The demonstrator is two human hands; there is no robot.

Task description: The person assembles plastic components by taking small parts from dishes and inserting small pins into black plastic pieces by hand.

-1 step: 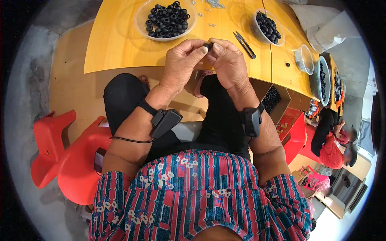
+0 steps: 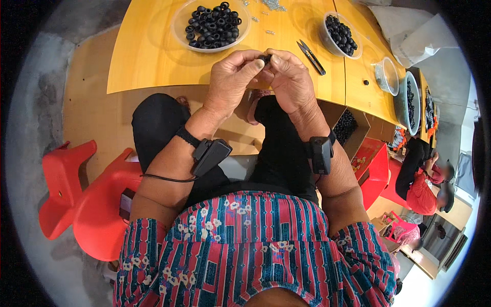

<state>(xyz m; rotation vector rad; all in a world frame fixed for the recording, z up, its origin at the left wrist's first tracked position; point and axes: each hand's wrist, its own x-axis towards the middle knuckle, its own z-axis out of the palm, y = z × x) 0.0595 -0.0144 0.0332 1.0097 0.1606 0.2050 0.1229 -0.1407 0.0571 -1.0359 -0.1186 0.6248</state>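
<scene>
My left hand (image 2: 232, 77) and my right hand (image 2: 291, 79) meet just over the near edge of the yellow table. Between their thumbs and fingertips they pinch a small black ring-like part (image 2: 265, 59), mostly hidden by the fingers. Beyond my left hand stands a clear round bowl (image 2: 176, 38) heaped with black rings (image 2: 212, 25). A pair of black thread snips (image 2: 311, 57) lies on the table to the right of my right hand, its blades pointing away.
Small clear pieces (image 2: 273, 5) are scattered at the far edge. Rightward stand another bowl of black parts (image 2: 340, 36), a clear tub (image 2: 387, 77) and a pale blue basin (image 2: 409, 102). Red chairs (image 2: 105, 210) are at my left. Two people, one in red (image 2: 423, 193), sit at far right.
</scene>
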